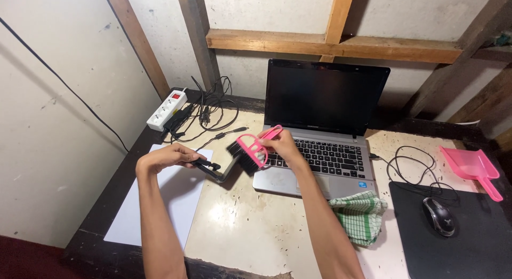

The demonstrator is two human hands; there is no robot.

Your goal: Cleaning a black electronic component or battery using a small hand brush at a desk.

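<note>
pink brush (250,151) in right hand (282,146) fingers

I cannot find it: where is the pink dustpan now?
The pink dustpan lies at the desk's far right, just beyond the black mouse pad, behind the mouse.

Right hand (281,144) grips pink brush (249,152); left hand (169,155) holds cable (212,170)
</note>
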